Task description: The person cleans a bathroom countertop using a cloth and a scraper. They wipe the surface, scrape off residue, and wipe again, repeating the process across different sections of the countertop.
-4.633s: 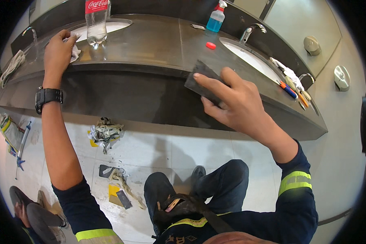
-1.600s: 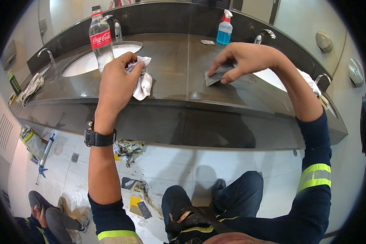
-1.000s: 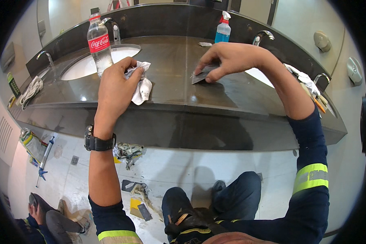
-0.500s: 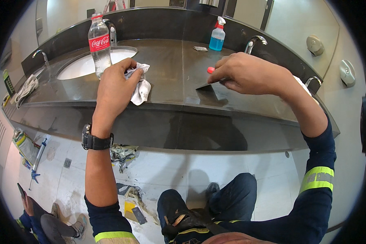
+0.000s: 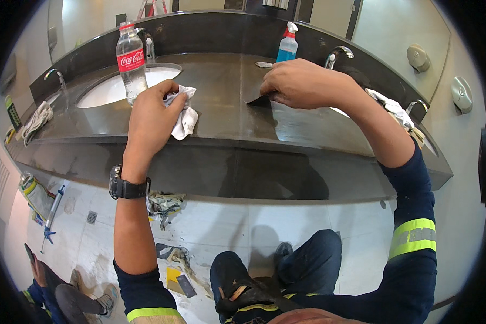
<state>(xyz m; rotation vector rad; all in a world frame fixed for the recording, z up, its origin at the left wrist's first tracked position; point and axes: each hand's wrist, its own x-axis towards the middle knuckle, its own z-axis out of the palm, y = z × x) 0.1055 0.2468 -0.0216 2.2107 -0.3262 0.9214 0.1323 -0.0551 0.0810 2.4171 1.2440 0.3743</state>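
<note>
My left hand [image 5: 152,114] rests at the counter's front part, fingers closed on a crumpled white cloth [image 5: 184,120]. Just beyond it stands a clear bottle [image 5: 130,60] with a red label and cap, beside the left sink [image 5: 100,93]. My right hand [image 5: 308,83] is closed around a thin, dark, flat scraper [image 5: 260,101]; its handle is hidden in my fingers. The scraper's blade is low over the dark countertop [image 5: 213,81], near a seam; whether it touches cannot be made out. A spray bottle of blue liquid [image 5: 287,48] stands behind my right hand.
A small flat packet [image 5: 264,65] lies near the spray bottle. Chrome taps [image 5: 340,52] line the back. Cloths lie at both counter ends, a bundled one [image 5: 39,120] on the left. Below are a caulking gun [image 5: 52,213], rags [image 5: 164,204] and a seated person's legs [image 5: 78,302].
My right hand has moved left with the scraper, bringing its blade to the counter seam. A red tip by that hand no longer shows. My left hand holds nearly still on the cloth.
</note>
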